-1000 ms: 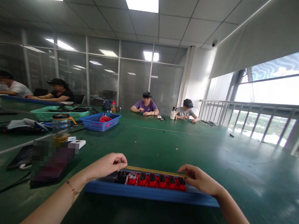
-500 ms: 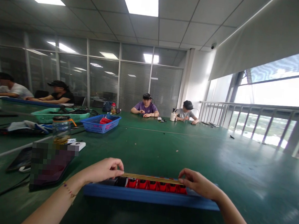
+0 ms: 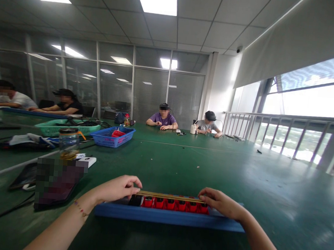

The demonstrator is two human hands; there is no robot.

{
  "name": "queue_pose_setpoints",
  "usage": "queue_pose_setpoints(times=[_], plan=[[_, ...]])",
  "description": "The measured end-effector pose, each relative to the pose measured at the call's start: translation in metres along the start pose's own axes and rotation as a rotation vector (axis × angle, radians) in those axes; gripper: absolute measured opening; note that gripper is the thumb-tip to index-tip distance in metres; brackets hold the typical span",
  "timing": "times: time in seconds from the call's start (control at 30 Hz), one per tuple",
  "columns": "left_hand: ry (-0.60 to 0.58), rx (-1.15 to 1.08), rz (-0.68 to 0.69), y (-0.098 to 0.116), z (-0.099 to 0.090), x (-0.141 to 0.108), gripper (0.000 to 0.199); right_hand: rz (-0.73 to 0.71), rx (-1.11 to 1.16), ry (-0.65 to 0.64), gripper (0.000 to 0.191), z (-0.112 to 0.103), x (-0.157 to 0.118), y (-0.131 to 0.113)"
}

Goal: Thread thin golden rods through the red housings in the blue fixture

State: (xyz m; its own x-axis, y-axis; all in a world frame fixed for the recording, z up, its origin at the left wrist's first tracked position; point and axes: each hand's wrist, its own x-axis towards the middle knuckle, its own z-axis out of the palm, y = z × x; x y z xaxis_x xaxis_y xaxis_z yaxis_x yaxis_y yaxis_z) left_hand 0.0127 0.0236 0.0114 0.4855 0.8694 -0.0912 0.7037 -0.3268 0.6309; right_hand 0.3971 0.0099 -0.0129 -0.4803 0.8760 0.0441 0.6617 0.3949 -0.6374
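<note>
some thin tan sticks (image 3: 173, 197) stretch level across the lower middle of the frame, right over a row of red pieces (image 3: 170, 205) in your long blue tray (image 3: 171, 217). your left hand (image 3: 118, 188) pinches one end between thumb and fingers, and your right hand (image 3: 221, 203) pinches the other! a black piece (image 3: 134, 200) sits at the row's left end. out at centre left, a blue basket (image 3: 109, 139) and a lidded jar (image 3: 69, 142) stand on the green table (image 3: 163, 167).
</note>
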Motion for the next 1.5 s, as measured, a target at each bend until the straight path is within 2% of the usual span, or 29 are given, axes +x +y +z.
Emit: queue_pose_setpoints(times=[0.2,0.43,0.7,0.9,1.07,1.17,1.27,1.37,1.5], plan=[[0.034,0.004,-0.024,-0.006,-0.002,0.000,0.041,0.009,0.056,0.004,0.039,0.001,0.001,0.002],[0.054,0.122,-0.013,-0.017,-0.016,-0.004,0.042,0.006,0.137,-0.008,0.037,0.002,0.001,0.004],[0.070,0.181,0.036,-0.006,-0.018,-0.007,0.037,0.010,0.151,-0.009,0.035,0.002,0.001,0.001],[0.169,0.314,0.066,0.004,-0.020,-0.010,0.028,0.004,0.126,-0.003,0.034,0.000,0.001,0.000],[0.247,0.394,0.163,0.019,-0.019,-0.014,0.026,0.011,0.112,-0.005,0.035,0.001,0.003,0.003],[0.311,0.436,0.188,0.022,-0.026,-0.015,0.026,0.008,0.105,-0.011,0.038,0.001,0.002,0.002],[0.394,0.466,0.163,0.014,-0.043,-0.014,0.024,0.007,0.162,-0.007,0.041,-0.002,-0.001,0.003],[0.437,0.481,0.113,-0.003,-0.057,-0.008,0.025,0.019,0.197,0.039,0.047,-0.008,-0.005,0.010],[0.364,0.458,0.070,-0.027,-0.054,0.015,0.026,0.037,0.154,0.123,0.042,-0.016,-0.009,0.020]])
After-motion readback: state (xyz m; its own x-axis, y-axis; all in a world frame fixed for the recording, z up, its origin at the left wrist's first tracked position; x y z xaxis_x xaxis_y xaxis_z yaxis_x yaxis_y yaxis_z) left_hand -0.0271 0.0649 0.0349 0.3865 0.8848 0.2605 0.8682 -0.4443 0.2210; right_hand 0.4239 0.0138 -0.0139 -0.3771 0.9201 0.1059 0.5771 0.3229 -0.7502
